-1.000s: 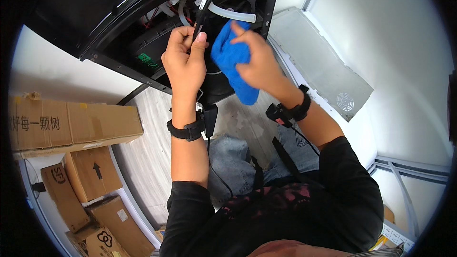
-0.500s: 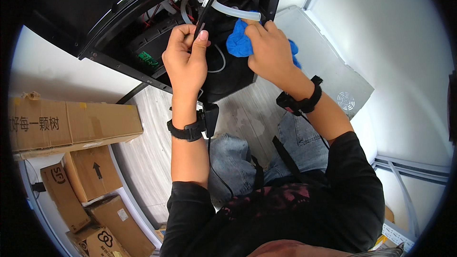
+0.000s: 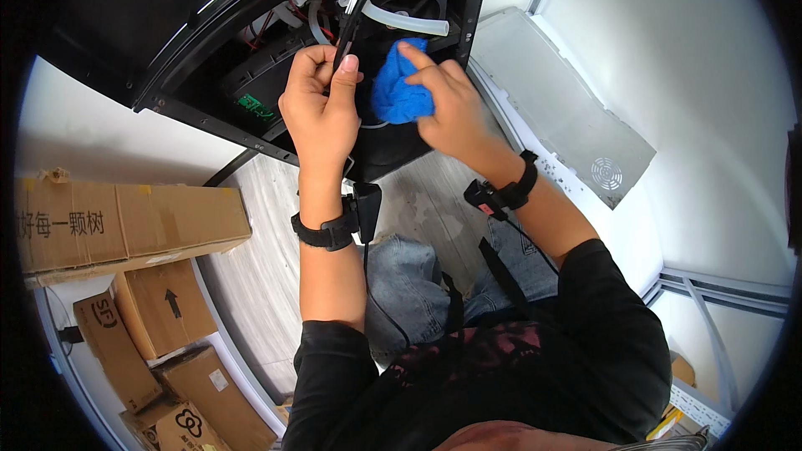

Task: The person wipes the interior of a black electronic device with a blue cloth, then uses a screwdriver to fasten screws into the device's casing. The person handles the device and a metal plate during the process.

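Note:
The open base of a black appliance cabinet [image 3: 280, 149] stands in front of me, with wires and hoses inside. My left hand [image 3: 322, 108] is closed, thumb against fingers, on a black cable [image 3: 357, 10] that runs up past the translucent hose [image 3: 409, 23]. That hose sticks out to the right, its cut end free. Just below it, my right hand [image 3: 451, 108] grips a crumpled blue cloth [image 3: 397, 90], the index finger stretched along its top. A green circuit board [image 3: 254, 105] shows to the left of my left hand. What lies behind the cloth is hidden.
A grey metal panel [image 3: 564, 83] with a round vent leans at the right, by the white wall. A long cardboard box [image 3: 180, 210] and several smaller cartons [image 3: 163, 305] fill the left side. The wood-look floor [image 3: 259, 259] has a wet-looking patch [image 3: 434, 217].
My right hand has moved left and slightly down with the blue cloth, away from the hose's end and nearer my left hand. My left hand keeps hold of the cable, almost unmoved.

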